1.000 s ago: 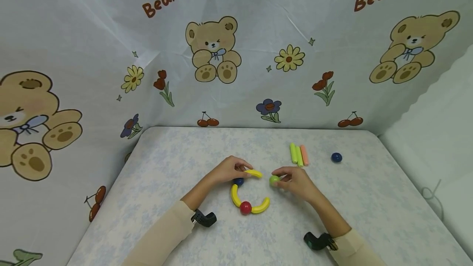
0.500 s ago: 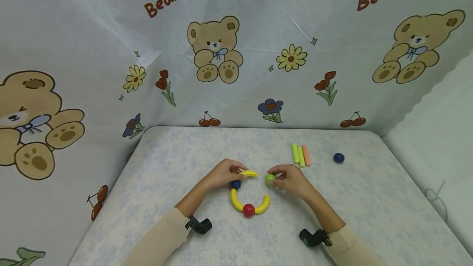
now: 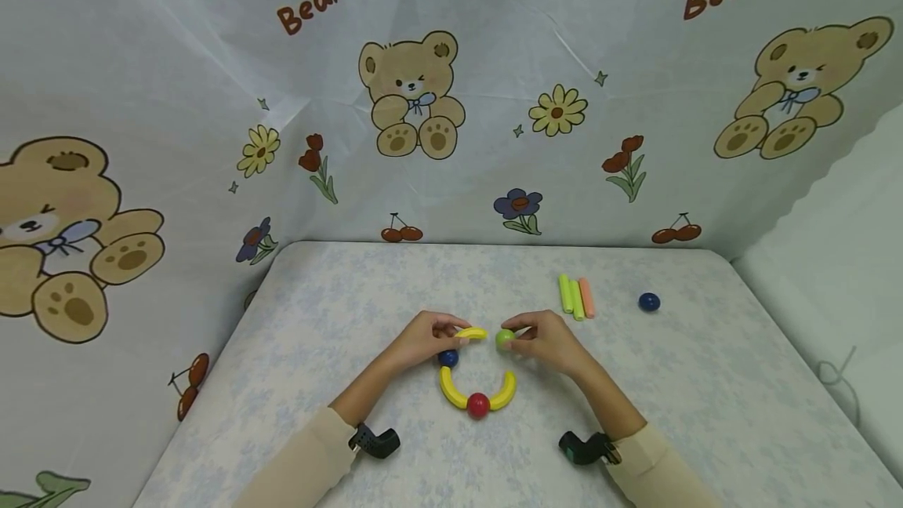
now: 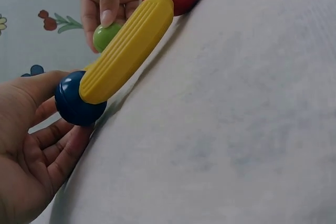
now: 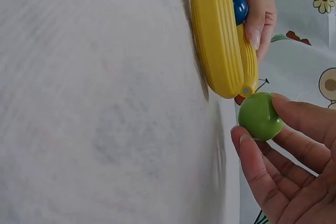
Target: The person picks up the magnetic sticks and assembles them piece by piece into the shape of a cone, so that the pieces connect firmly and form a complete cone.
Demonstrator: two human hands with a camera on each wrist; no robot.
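Observation:
My left hand (image 3: 426,339) pinches a yellow curved ribbed bar (image 3: 474,333) between thumb and fingers. That bar's near end meets a blue ball (image 3: 447,358), which a second yellow curved bar (image 4: 128,48) links to a red ball (image 3: 478,406). From the red ball a third yellow curved bar (image 5: 215,35) runs up to the right, its far end free. Between thumb and fingertips my right hand (image 3: 549,341) holds a green ball (image 5: 260,116). In the head view a small gap separates the green ball from the tip of the left-held bar.
Two lime straight sticks (image 3: 571,296) and an orange stick (image 3: 587,298) lie side by side at the back right. A loose blue ball (image 3: 649,302) rests farther right. A bear-print cloth (image 3: 466,194) hangs behind the table (image 3: 353,281).
My right hand has carried the green ball leftward, narrowing the gap to the bar. My left hand has drawn the bar and blue ball slightly left and nearer. The head view has shifted a little.

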